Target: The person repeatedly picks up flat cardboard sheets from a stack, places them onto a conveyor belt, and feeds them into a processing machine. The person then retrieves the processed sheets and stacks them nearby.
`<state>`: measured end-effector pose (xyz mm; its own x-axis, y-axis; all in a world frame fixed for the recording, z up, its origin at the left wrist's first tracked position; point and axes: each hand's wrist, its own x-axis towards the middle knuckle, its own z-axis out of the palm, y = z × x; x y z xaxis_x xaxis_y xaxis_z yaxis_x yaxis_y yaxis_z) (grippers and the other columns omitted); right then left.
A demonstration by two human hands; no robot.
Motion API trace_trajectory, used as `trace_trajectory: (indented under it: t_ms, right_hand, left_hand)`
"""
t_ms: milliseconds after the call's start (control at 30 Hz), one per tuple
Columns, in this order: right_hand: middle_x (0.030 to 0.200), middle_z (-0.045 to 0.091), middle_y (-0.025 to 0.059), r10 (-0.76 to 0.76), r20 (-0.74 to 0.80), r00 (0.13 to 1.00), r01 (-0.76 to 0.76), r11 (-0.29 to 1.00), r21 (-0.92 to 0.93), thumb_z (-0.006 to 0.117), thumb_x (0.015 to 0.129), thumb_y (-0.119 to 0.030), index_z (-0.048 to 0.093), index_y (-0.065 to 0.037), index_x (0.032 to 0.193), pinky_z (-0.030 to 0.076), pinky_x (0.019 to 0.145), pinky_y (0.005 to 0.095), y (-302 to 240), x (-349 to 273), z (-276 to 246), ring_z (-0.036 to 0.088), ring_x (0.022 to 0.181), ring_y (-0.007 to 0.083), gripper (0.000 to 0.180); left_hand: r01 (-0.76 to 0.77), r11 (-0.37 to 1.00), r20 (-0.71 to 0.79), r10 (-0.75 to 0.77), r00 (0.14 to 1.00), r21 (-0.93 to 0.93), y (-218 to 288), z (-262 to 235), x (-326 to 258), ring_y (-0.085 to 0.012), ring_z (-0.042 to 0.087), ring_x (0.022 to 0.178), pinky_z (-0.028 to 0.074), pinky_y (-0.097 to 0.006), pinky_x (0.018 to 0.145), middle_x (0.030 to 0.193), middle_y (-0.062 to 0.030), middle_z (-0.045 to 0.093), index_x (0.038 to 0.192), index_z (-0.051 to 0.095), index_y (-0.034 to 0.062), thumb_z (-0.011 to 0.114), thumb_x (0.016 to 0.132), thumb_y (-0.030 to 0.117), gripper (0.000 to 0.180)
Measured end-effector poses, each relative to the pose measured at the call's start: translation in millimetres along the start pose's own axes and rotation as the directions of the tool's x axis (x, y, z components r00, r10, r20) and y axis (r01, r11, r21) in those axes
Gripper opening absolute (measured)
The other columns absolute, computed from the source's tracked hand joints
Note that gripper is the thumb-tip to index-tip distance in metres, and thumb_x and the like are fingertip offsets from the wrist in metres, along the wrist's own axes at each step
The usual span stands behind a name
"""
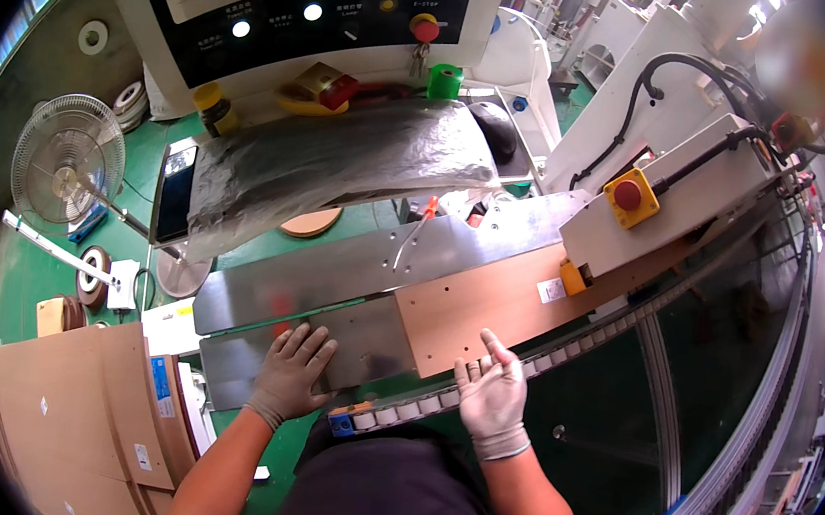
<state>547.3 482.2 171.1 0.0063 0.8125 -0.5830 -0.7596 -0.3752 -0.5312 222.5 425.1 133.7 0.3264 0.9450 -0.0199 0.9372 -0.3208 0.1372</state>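
A light glove covers my left hand, which rests with fingers spread on the steel plate of the machine bed. My right hand, also gloved, is at the near edge of a wood-coloured board, with its palm partly turned up and fingers apart. Nothing shows in its grasp, and I cannot tell whether it touches the board. The board has small dark holes and a white label. Its far right end runs under the machine's housing. A row of pale rollers lies along the board's near side.
Above the bed, a control panel carries a red emergency button. Clear plastic sheeting covers a shelf. An orange-handled screwdriver lies on the far steel strip. Stacked brown boards and a fan stand left.
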Motion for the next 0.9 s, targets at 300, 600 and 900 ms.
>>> trace_trajectory:
  t_ms: [300, 600, 900]
  right_hand:
    - [0.139, 0.043, 0.0186, -0.003, -0.048, 0.999, 0.012, 0.98, 0.199, 0.064, 0.091, -0.043, 0.05, -0.007, 0.146, 0.037, 0.117, 0.0477, -91.5, 46.8, -37.5, 0.039, 0.136, 0.0338, 0.067]
    - [0.141, 0.058, -0.0051, -0.31, -0.132, 0.942, 0.337, 0.866, 0.37, 0.064, 0.09, -0.032, 0.062, -0.017, 0.13, 0.037, 0.113, 0.04, -97.7, 87.6, -84.1, 0.046, 0.136, 0.0141, 0.043]
    - [0.108, 0.072, 0.0089, -0.323, 0.057, 0.945, 0.305, 0.929, 0.211, 0.056, 0.104, -0.016, 0.067, -0.005, 0.116, 0.058, 0.093, 0.0372, 9.3, 83.6, -74.0, 0.07, 0.099, 0.0213, 0.02]
  left_hand:
    - [0.002, 0.999, -0.047, -0.005, 0.999, -0.052, 1.6, 7.5, -0.6, -0.0378, 0.04, 0.145, 0.029, -0.055, 0.122, 0.151, -0.0135, 0.05, 0.14, 0.057, 0.0119, 0.083, 0.067, 0.045, 0.085]
    - [-0.041, 0.999, -0.13, 0.039, 0.991, -0.012, 12.0, -4.1, 2.0, -0.0389, 0.05, 0.137, 0.037, -0.053, 0.116, 0.143, -0.0172, 0.057, 0.136, 0.06, 0.0071, 0.079, 0.074, 0.04, 0.073]
    - [-0.128, 0.991, -0.207, 0.117, 0.971, -0.039, 3.2, 16.4, -11.1, -0.0452, 0.042, 0.144, 0.033, -0.057, 0.12, 0.153, -0.0219, 0.05, 0.143, 0.056, 0.0064, 0.076, 0.076, 0.039, 0.078]
